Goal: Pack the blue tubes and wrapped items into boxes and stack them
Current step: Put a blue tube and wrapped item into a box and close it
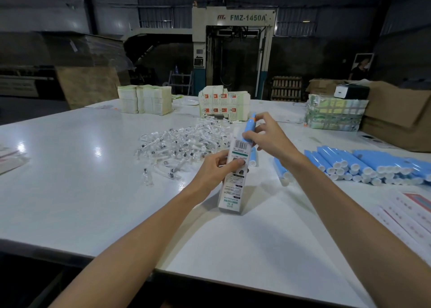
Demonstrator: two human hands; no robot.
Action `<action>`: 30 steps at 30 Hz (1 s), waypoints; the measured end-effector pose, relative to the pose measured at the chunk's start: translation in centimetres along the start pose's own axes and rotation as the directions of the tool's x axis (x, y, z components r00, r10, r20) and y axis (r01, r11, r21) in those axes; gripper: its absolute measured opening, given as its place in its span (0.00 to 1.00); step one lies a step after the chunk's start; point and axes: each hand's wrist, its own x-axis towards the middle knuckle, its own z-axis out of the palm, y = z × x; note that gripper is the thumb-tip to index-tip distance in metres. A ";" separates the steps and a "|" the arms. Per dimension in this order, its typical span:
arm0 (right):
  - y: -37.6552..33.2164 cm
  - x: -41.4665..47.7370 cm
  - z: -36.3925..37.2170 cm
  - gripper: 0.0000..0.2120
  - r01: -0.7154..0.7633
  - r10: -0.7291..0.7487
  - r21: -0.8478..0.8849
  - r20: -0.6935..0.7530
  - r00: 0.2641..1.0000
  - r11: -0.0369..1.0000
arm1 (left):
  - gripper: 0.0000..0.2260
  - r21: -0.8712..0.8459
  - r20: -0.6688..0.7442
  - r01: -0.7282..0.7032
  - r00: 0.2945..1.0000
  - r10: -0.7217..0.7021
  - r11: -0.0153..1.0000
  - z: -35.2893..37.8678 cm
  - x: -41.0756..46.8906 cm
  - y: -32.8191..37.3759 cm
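My left hand (215,167) grips a long white printed box (234,186) at its middle, holding it tilted above the white table (93,191). My right hand (263,137) pinches a blue tube (249,128) whose lower end sits in the box's open top, its upper end sticking out. A pile of several clear-wrapped small items (184,144) lies just beyond the box. Blue tubes with white caps (363,165) are stacked at the right, and two loose ones (281,169) lie near my right wrist.
Stacks of flat white cartons (144,99) and printed packs (224,103) stand at the table's far side. A taped bundle (335,114) and cardboard boxes (396,111) sit far right. Printed sheets (410,212) lie at the right edge. A large machine stands behind.
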 end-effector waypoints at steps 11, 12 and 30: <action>3.6 -1.1 2.6 0.08 0.093 -0.092 -0.002 -0.154 0.984 0.996 | 0.11 0.209 -0.036 0.058 0.998 -0.051 0.976 -6.1 0.5 1.0; 4.1 -0.7 2.8 0.08 0.062 -0.061 0.000 -0.174 0.983 0.998 | 0.10 0.228 -0.069 0.068 0.996 -0.054 0.971 -7.5 0.4 1.1; 7.0 -0.7 10.5 0.12 0.370 -0.167 -0.601 0.366 0.915 0.709 | 0.10 0.223 -0.244 0.049 0.970 0.007 0.974 -10.0 1.0 -0.8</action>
